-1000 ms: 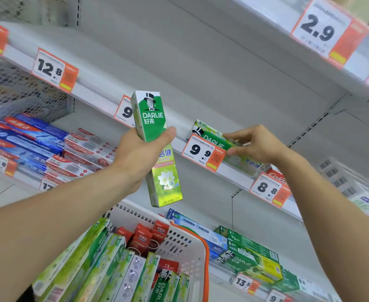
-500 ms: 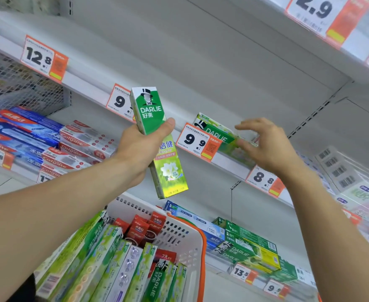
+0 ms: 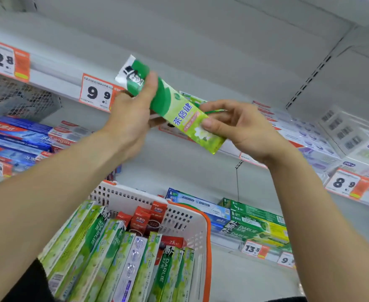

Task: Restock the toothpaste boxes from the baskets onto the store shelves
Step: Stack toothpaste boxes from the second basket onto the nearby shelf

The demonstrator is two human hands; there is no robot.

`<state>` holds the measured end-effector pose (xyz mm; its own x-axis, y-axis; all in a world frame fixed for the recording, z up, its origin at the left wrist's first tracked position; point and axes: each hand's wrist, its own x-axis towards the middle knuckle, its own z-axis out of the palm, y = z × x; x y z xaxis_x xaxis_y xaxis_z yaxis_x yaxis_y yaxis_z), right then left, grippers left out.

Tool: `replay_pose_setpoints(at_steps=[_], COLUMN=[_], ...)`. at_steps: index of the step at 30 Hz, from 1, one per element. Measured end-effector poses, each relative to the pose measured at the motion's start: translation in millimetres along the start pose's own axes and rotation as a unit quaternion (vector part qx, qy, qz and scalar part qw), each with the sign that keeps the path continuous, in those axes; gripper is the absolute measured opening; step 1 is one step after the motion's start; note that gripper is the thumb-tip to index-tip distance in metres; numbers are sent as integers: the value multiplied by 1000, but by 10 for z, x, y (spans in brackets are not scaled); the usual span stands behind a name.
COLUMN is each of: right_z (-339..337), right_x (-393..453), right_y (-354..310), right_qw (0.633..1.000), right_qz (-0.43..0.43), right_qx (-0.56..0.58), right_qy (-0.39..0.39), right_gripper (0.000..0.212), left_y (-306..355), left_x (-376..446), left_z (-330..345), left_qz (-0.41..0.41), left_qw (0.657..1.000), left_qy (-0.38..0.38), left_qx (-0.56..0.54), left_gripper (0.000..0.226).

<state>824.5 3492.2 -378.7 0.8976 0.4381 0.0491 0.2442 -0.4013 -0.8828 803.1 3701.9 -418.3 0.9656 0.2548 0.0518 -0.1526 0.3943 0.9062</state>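
Note:
A green Darlie toothpaste box is held tilted in front of the middle shelf, its white end up to the left. My left hand grips its upper half. My right hand pinches its yellow-green lower end with thumb and fingers. Behind the box, another green Darlie box lies on the shelf, mostly hidden. Below, a white basket with an orange rim holds several green, white and red toothpaste boxes.
Colgate boxes fill the shelf at left behind price tags 12.8 and 9.9. Pale boxed goods stack at right above an 8.9 tag. Darlie and blue boxes sit on the lower shelf. The shelf above the hands looks bare.
My right hand left the box on the shelf and took hold of the lower end of the box in my left hand. That box tipped from upright to slanted.

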Motion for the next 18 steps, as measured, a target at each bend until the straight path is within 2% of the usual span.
replay_pose_setpoints(at_steps=[1,3,5,9,13,18], right_z=[-68,-211,-320,-452,-512,-522], right_x=[14,56,97,155,194,192], right_y=[17,37,21,-18,-47,-17], right_qw=[999,995,991,980,980,988], right_qz=[-14,-47,-74,-113,-102,-29], right_qx=[-21,-59,-60,-106,-114,-126], right_qy=[21,66,99,127,127,87], right_gripper=[32,27,30,31,28,57], left_y=[25,48,87,110,70,147], left_x=[57,153,178,190,200,152], left_z=[-46,-122,-137,-133,-136,-134], left_qz=[16,44,67,106,94,120], left_qw=[1000,999,996,979,983,988], left_qy=[11,17,-1,-49,-32,-55], left_qx=[12,27,61,170,155,84], left_gripper=[28,57,67,60,52,51])
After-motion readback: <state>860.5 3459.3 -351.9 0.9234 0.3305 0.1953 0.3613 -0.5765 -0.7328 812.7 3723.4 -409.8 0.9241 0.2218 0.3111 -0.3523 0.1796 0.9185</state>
